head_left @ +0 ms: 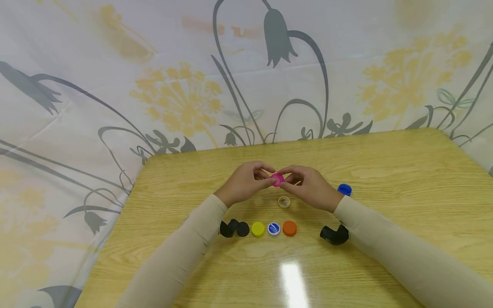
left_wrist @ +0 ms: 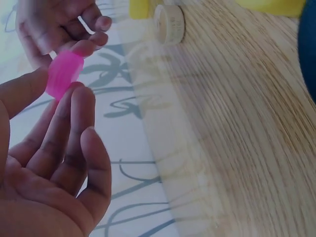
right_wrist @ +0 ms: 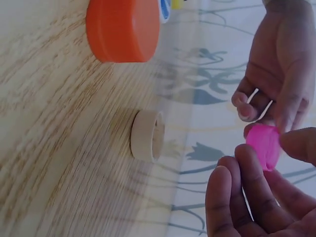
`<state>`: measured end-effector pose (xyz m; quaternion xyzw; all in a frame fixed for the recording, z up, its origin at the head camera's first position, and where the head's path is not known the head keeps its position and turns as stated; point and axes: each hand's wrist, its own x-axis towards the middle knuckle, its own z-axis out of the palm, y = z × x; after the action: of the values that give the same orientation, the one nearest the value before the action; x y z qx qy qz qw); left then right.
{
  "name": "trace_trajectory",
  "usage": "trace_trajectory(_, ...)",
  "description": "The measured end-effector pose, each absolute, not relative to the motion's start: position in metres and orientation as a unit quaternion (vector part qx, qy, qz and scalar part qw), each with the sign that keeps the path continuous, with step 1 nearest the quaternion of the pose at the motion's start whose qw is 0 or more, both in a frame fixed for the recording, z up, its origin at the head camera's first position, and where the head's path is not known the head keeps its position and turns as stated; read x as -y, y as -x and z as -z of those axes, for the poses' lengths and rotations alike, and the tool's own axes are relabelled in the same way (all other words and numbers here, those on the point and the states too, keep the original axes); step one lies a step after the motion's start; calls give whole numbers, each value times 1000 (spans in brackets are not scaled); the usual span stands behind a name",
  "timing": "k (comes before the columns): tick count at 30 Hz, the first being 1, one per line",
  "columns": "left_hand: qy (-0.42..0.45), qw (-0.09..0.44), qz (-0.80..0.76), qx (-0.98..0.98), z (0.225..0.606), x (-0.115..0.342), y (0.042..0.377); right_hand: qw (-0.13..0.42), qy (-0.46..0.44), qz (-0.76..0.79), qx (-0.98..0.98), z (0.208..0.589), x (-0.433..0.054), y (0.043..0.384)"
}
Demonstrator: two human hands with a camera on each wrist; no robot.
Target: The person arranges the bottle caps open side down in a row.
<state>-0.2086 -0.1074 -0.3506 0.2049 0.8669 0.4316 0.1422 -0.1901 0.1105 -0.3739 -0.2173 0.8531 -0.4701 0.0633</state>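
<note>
A pink bottle cap (head_left: 277,179) is held up off the table between my two hands. My left hand (head_left: 246,183) pinches one side of it with thumb and fingertips, and my right hand (head_left: 311,188) pinches the other side. In the left wrist view the cap (left_wrist: 64,75) shows its ribbed side wall. Seen from the right wrist, the cap (right_wrist: 264,145) stands tilted on edge between the fingertips. Below the hands, a beige cap (head_left: 284,202) lies on the wood with its hollow side up.
Nearer me, a row holds a black cap (head_left: 242,229), a yellow cap (head_left: 258,229), a white-and-blue cap (head_left: 274,229) and an orange cap (head_left: 289,228). A blue cap (head_left: 344,189) lies beside my right wrist. The wooden table (head_left: 404,171) meets a flowered cloth (head_left: 246,77) behind.
</note>
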Motion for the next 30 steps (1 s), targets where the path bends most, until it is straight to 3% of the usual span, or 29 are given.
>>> trace_trajectory(6, -232, 68, -381, -892, 351, 105, 202, 127, 176, 521, -826, 370, -114, 192)
trace_trajectory(13, -286, 8, -339, -896, 352, 102, 195, 144, 167, 523, -823, 370, -114, 192)
trace_trajectory(24, -279, 35, -326, -902, 355, 99, 187, 53, 201, 462, -862, 372, -120, 186)
trace_trajectory(30, -265, 60, -341, -900, 359, 96, 180, 30, 215, 452, -865, 374, -126, 178)
